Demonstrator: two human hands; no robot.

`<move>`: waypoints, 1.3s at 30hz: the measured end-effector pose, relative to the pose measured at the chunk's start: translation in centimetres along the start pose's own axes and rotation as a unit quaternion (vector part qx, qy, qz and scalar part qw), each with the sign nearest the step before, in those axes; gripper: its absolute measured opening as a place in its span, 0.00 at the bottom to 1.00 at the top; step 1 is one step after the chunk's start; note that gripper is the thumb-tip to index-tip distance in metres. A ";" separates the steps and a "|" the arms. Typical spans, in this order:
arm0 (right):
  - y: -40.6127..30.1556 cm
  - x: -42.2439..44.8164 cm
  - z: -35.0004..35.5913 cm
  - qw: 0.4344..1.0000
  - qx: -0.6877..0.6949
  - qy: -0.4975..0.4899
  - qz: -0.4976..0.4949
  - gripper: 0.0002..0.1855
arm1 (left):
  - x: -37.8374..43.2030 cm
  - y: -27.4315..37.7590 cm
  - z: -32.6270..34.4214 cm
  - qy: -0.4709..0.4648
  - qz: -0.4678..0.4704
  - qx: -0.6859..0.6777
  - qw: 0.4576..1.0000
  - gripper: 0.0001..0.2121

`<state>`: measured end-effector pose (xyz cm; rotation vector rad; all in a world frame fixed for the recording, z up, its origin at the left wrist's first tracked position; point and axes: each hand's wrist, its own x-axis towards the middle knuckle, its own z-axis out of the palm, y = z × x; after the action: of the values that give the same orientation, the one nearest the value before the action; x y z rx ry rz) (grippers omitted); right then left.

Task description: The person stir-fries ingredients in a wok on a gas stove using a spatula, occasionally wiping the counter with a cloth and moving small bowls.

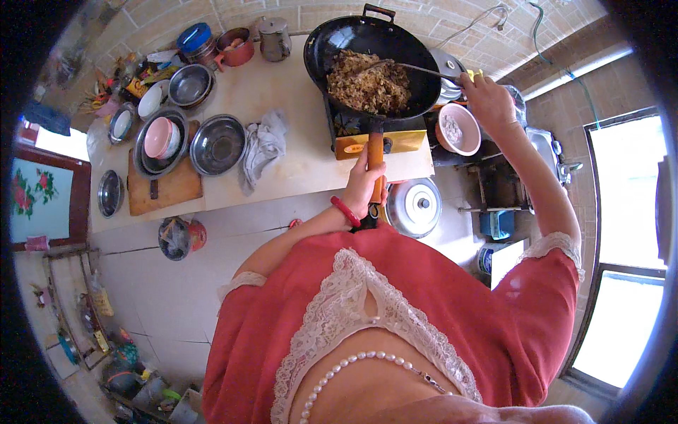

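A black wok (418,69) sits on a gas stove (347,148) at the counter's right end. Brown chopped food (365,85) lies heaped in it. My left hand (362,183) is closed around the wok's orange-brown handle (375,153), which points towards me. At the wok's right side, my right hand (490,103) grips the end of a metal spatula (424,70); its head is partly buried in the food. Right of the wok stands a pink bowl (475,139) with whitish contents. A grey cloth (263,143) lies crumpled on the counter to the left.
Metal bowls (218,146) and a wooden cutting board (169,197) occupy the counter (296,175) at left. Behind are a red pot (238,55) and a metal pitcher (274,42). A large lidded pot (405,212) stands below the counter's right end, close to my body.
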<state>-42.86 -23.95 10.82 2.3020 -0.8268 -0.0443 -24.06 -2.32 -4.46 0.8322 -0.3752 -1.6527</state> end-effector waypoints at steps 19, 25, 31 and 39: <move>-0.8 4.8 -1.5 0.996 0.020 -0.075 0.048 0.11 | 0.2 0.1 0.0 -0.001 -0.008 -0.011 1.000 0.17; 2.3 6.3 -2.6 0.986 0.084 -0.086 0.116 0.14 | 0.2 -0.3 -0.2 0.002 0.013 -0.018 1.000 0.24; 0.0 6.3 -1.9 0.994 -0.005 -0.103 -0.019 0.16 | 0.3 -0.4 -0.3 -0.011 0.006 -0.017 1.000 0.28; 2.0 6.1 -4.6 0.996 0.019 -0.082 0.033 0.14 | 0.0 -0.1 -0.2 0.002 0.012 -0.016 1.000 0.28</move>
<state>-38.02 -25.86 16.70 2.3282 -0.9933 -0.1924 -24.04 -2.29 -4.70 0.8040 -0.3542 -1.6312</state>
